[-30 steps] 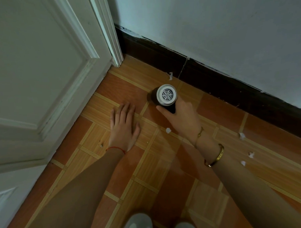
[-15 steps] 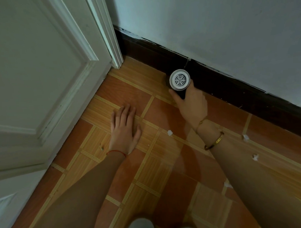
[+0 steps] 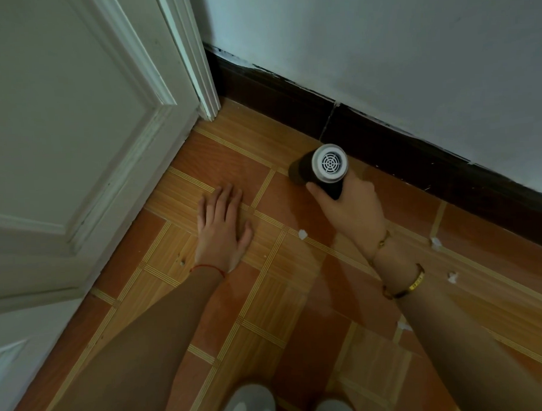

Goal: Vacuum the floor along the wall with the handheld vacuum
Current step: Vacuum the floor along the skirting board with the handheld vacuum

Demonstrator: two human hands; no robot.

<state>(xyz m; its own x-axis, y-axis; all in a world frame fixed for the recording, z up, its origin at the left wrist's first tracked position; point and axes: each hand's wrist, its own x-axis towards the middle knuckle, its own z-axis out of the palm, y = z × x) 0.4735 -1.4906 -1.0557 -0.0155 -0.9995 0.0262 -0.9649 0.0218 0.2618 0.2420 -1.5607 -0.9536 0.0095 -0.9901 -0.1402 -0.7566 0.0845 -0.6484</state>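
The right hand [image 3: 354, 208] is wrapped around the dark body of the handheld vacuum [image 3: 325, 169], fingers curled round it with the thumb along the near side, and the round white grille at its rear end faces up toward the person. The vacuum's front end is tipped down onto the floor [image 3: 267, 297], close to the foot of the dark skirting board [image 3: 290, 103] under the pale wall [image 3: 381, 47], a little way along from the corner where the white door [image 3: 61, 120] and its frame meet the skirting; whether the nozzle actually touches the tiles I cannot tell, since the body hides it. The left hand [image 3: 223, 230] lies flat on the orange and wood-patterned tiles, palm down and fingers spread slightly, holding nothing, between the door's bottom edge and the vacuum. A thin red string circles the left wrist, and two gold bracelets [image 3: 404, 285] sit on the right forearm. White paper scraps [image 3: 302, 234] lie scattered on the floor: one just right of the left hand, several more farther out along the skirting toward the right edge. The toes of two grey shoes [image 3: 249, 403] show at the near edge.
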